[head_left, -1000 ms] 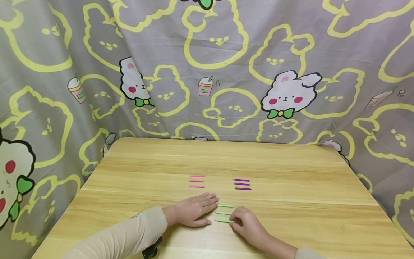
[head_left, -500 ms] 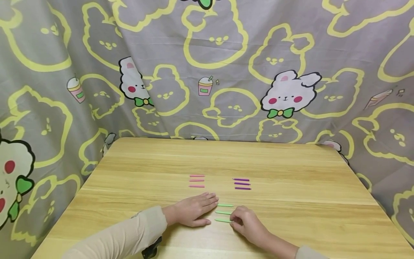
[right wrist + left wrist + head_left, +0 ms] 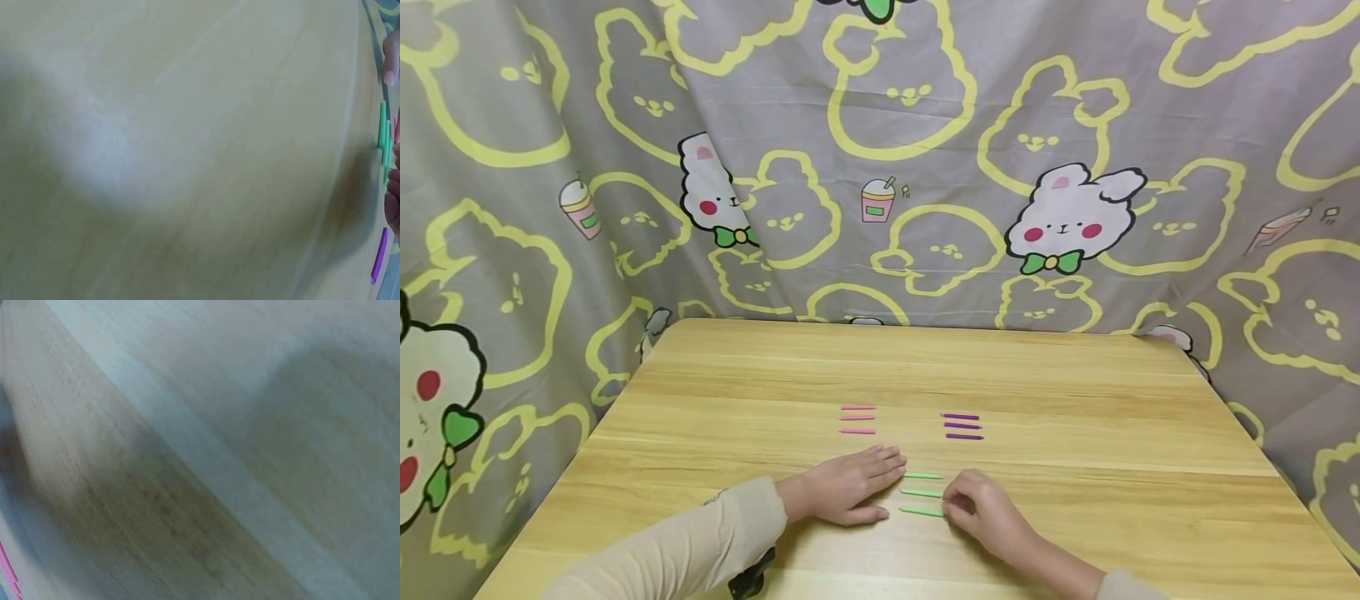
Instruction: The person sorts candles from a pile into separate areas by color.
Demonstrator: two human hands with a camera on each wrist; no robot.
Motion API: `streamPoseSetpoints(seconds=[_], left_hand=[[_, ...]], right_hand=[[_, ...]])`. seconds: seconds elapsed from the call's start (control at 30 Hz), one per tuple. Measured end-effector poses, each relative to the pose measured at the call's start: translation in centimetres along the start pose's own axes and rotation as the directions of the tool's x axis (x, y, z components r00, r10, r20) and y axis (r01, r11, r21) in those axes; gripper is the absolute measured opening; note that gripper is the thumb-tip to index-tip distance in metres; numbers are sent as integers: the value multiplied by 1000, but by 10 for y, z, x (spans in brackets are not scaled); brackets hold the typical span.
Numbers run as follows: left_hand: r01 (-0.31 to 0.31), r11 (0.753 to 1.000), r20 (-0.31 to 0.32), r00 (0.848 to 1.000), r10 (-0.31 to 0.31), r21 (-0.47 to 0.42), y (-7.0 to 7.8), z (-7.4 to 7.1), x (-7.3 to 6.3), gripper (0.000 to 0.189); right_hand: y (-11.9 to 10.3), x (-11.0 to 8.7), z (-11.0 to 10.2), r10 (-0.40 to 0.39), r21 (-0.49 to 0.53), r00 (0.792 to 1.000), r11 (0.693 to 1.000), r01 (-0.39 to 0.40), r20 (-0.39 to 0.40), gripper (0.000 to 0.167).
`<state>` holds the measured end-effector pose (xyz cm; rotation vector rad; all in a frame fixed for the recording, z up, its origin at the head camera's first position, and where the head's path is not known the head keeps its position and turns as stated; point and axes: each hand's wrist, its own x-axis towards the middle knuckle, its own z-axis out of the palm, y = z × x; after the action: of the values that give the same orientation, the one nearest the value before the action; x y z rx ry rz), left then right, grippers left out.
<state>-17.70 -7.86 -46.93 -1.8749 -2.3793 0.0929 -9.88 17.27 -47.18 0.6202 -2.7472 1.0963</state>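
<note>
Three thin green sticks (image 3: 921, 493) with small narrow tips, like birthday candles, lie side by side on the table. To their left my left hand (image 3: 853, 487) rests palm down, fingers straight, its fingertips by the farthest stick's left end. My right hand (image 3: 988, 512) stands at their right ends, fingers loosely curled, with thumb and fingertips right at the end of the nearest stick. The right wrist view shows the green sticks (image 3: 382, 125) beside that hand at its right edge. Farther back lie three pink sticks (image 3: 857, 418) on the left and three purple sticks (image 3: 962, 426) on the right.
The pale wooden table (image 3: 760, 367) reaches back to a grey curtain (image 3: 917, 183) printed with cartoon animals, which also hangs at both sides. A dark object (image 3: 752, 575) shows under the left sleeve (image 3: 685, 542). Both wrist views are mostly blurred tabletop.
My right hand has shifted slightly right, baring more of the green sticks' right ends, while the sticks stay in place. My left hand has not visibly moved.
</note>
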Motion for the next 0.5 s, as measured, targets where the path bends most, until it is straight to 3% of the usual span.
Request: streamPoseSetpoints(seconds=[0.17, 0.3, 0.5], left_hand=[[20, 1000, -59, 998, -19, 5, -2, 0, -1, 60], [61, 998, -99, 993, -60, 4, -4, -2, -4, 60], [121, 993, -149, 981, -121, -8, -6, -3, -6, 62]], right_hand=[[6, 7, -7, -97, -56, 988, 994, 90, -125, 10], [12, 13, -13, -196, -159, 957, 974, 163, -213, 15], [18, 21, -24, -316, -289, 913, 927, 239, -259, 26]])
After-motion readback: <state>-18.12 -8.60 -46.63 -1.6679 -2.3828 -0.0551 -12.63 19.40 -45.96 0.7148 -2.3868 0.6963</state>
